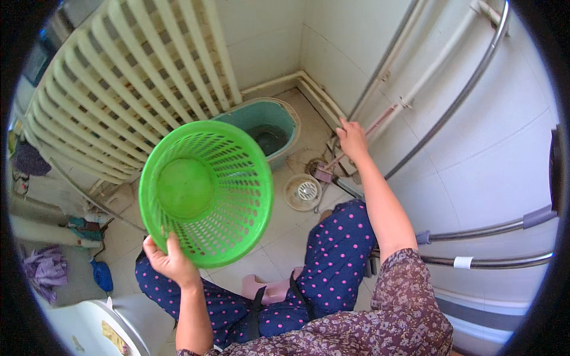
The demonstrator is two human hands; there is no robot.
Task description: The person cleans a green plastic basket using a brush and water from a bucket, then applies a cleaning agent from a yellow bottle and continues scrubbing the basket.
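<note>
My left hand [173,259] grips the near rim of a bright green plastic basket [184,188], with the thumb over the edge. The basket is round and perforated, tilted so that its bare inside faces me. My right hand [354,141] reaches forward to the wall at the right, its fingers curled in at the lower end of a thin metal pole [383,62]. What lies within those fingers is hidden. Behind the basket, a pale green oval tub [284,113] stands on the floor with dark water or a dark bottom inside.
A cream radiator [127,89] fills the left wall. On the floor are a round drain [307,190] and a pink brush-like thing [323,172]. Curved metal tubes [457,107] line the right wall. Beneath me is a pink stool [273,291]; a white bin-like container [113,326] stands lower left.
</note>
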